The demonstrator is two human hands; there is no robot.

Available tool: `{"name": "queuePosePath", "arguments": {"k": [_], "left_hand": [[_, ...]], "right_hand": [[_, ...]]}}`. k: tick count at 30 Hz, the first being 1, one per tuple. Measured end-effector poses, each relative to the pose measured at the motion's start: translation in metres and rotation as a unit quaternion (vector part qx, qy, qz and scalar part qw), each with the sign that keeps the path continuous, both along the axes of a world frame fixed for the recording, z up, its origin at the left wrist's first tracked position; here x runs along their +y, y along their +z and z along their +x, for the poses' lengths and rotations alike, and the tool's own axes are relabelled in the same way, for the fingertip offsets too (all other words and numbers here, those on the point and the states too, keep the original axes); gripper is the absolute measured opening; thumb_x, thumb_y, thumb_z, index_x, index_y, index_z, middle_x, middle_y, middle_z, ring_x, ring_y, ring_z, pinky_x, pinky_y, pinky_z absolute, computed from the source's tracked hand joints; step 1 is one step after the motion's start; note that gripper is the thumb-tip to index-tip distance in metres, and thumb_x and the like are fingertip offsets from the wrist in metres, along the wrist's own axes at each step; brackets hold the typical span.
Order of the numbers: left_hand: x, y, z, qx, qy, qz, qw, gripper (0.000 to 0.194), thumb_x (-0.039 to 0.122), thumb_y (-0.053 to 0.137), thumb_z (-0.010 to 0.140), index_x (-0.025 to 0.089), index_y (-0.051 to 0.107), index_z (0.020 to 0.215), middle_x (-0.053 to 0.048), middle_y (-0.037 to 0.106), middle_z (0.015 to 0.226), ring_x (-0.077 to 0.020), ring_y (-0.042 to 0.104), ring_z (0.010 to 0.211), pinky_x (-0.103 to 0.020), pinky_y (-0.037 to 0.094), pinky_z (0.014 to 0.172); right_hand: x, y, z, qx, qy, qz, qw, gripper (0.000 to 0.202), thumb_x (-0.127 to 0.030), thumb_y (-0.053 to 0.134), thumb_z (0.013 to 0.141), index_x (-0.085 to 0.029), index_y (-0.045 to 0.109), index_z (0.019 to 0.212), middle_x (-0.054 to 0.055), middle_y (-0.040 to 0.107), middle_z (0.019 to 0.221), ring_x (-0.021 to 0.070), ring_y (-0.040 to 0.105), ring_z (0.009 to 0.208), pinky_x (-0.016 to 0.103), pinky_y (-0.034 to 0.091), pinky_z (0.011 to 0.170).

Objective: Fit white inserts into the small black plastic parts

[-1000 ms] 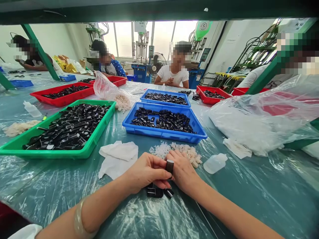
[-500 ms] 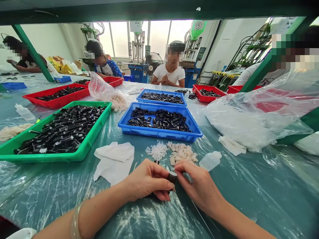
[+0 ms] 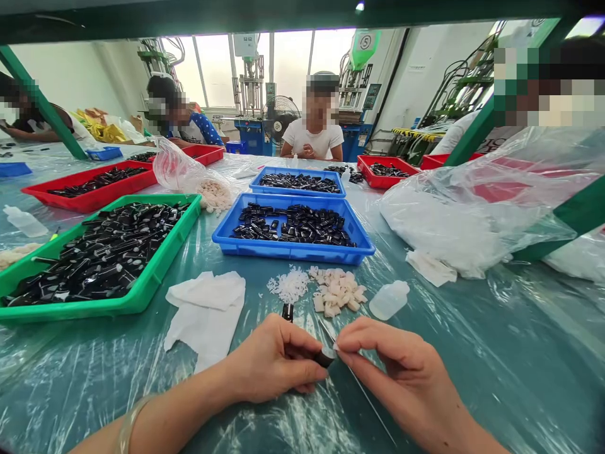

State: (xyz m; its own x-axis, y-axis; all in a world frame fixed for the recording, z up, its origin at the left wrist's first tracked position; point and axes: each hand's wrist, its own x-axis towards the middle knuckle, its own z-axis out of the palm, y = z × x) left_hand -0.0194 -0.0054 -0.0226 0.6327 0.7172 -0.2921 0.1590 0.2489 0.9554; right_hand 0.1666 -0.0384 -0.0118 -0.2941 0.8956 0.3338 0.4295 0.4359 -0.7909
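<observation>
My left hand [image 3: 278, 359] is closed around a small black cylinder-like part [image 3: 325, 357] with a pale, rounded end facing right. Close beside that end, the thumb and forefinger of my right hand [image 3: 392, 362] are pinched together; a tiny whitish bit shows at their tips, too small to name. A thin metal rod [image 3: 366, 397] runs diagonally past these fingertips; whether they touch it I cannot tell. Beyond my left hand lies a black piece [image 3: 288, 312]. Past it are a pile of small white bits [image 3: 289, 285] and a pile of cream-coloured blocks [image 3: 338, 291].
A white cloth [image 3: 208, 315] and a green tray [image 3: 142, 302] of black parts lie left. Two blue trays [image 3: 293, 251] stand ahead. To the right are a squeeze bottle [image 3: 390, 299] and a large clear bag [image 3: 472, 221]. A green bar [image 3: 283, 16] crosses overhead; people sit opposite.
My right fingertips have come down and slightly away from the black part's pale end. More of the metal rod shows. The camera view has shifted a little; my left hand still holds the black part.
</observation>
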Motion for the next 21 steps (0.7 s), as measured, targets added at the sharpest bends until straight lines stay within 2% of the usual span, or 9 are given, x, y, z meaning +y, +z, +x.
{"name": "queuePosePath", "arguments": {"k": [3,6,9,15,21], "left_hand": [[-0.0014,0.0006,0.0002,-0.002,-0.007,-0.006,1.0,0.016,0.02,0.065,0.066,0.009,0.07,0.078,0.001,0.055,0.056,-0.0088,0.054,0.051,-0.019,0.045,0.054],[-0.0015,0.0005,0.0003,-0.004,-0.013,-0.011,1.0,0.016,0.019,0.065,0.066,0.009,0.069,0.078,0.0,0.056,0.058,-0.0085,0.054,0.052,-0.019,0.044,0.055],[-0.0008,0.0,0.0003,-0.007,-0.015,-0.015,1.0,0.019,0.02,0.065,0.066,0.009,0.07,0.082,0.0,0.057,0.059,-0.0089,0.055,0.053,-0.02,0.045,0.055],[-0.0012,-0.0007,-0.0004,-0.004,-0.024,-0.022,0.999,0.02,0.021,0.066,0.067,0.01,0.07,0.082,-0.001,0.059,0.058,-0.0098,0.057,0.053,-0.019,0.047,0.054],[-0.0004,-0.0009,-0.0004,-0.002,-0.033,-0.032,0.999,0.018,0.021,0.066,0.066,0.009,0.071,0.079,-0.001,0.059,0.057,-0.0097,0.058,0.054,-0.019,0.048,0.054]], "right_hand": [[-0.0002,-0.0002,0.0007,0.003,-0.019,-0.008,1.0,0.008,-0.019,0.054,0.082,-0.021,0.061,0.081,0.001,0.063,0.073,0.0131,0.058,0.066,0.024,0.047,0.06],[0.0001,0.0,0.0011,0.023,0.01,-0.002,1.0,0.013,-0.017,0.052,0.083,-0.023,0.063,0.085,0.001,0.062,0.075,0.0122,0.058,0.066,0.023,0.046,0.06],[-0.0001,0.0004,0.0,0.043,0.022,-0.011,0.999,0.014,-0.015,0.052,0.082,-0.022,0.064,0.08,0.002,0.063,0.075,0.0123,0.059,0.066,0.023,0.046,0.059],[-0.0007,-0.002,-0.0029,0.077,-0.027,-0.052,0.995,0.009,-0.017,0.057,0.078,-0.02,0.063,0.073,0.002,0.063,0.07,0.0134,0.059,0.064,0.023,0.046,0.058],[0.0006,-0.0035,-0.0056,0.1,-0.04,-0.089,0.99,0.008,-0.02,0.06,0.075,-0.019,0.064,0.068,0.002,0.062,0.065,0.0131,0.057,0.061,0.023,0.046,0.056]]}}
